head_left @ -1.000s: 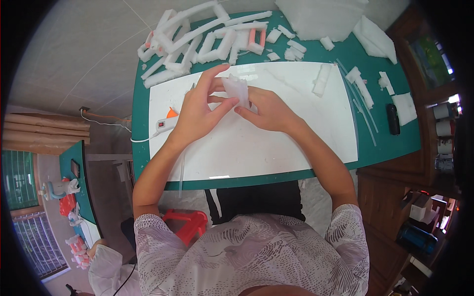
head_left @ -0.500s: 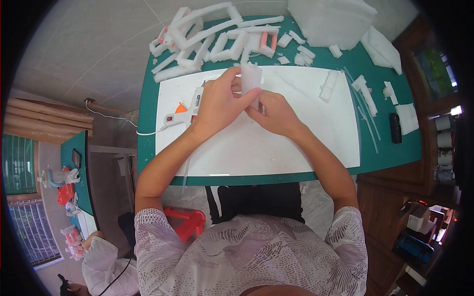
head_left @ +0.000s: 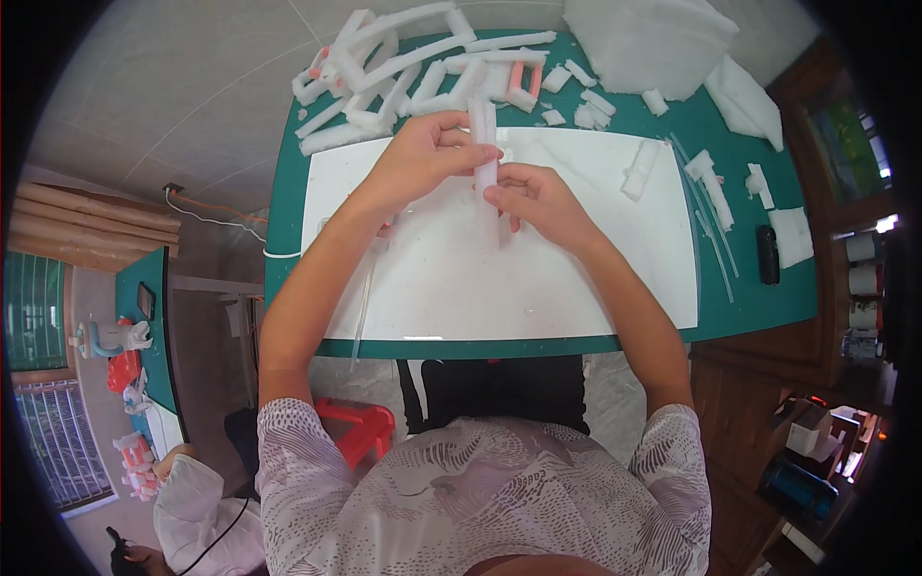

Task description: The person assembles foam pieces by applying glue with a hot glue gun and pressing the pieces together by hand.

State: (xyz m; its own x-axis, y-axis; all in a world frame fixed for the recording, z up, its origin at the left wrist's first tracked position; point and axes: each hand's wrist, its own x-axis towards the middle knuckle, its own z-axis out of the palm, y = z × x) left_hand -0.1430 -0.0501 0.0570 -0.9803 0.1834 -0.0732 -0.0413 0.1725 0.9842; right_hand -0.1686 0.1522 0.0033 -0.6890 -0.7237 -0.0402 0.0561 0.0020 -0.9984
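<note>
A white foam strip (head_left: 483, 123) stands lengthwise between my two hands over the white board (head_left: 451, 298). My left hand (head_left: 423, 158) grips it near its upper part, thumb across the front and fingers behind. Lower down, my right hand (head_left: 545, 204) pinches the strip between thumb and fingers. Under my left forearm lies a hot glue gun, mostly hidden, with only a small part and its white cord (head_left: 280, 255) showing. A clear glue stick (head_left: 364, 302) rests by that forearm.
White foam frames (head_left: 408, 58) and offcuts (head_left: 593, 113) crowd the table's far side, beside a large foam block (head_left: 648, 48). To the right lie clear sticks (head_left: 713, 230), foam pieces (head_left: 711, 187) and a black object (head_left: 767, 254). Another person (head_left: 202, 514) sits at lower left.
The foam strip has been turned to show a narrower side and reaches nearer to me. My right hand has shifted slightly; my left forearm now covers the glue gun.
</note>
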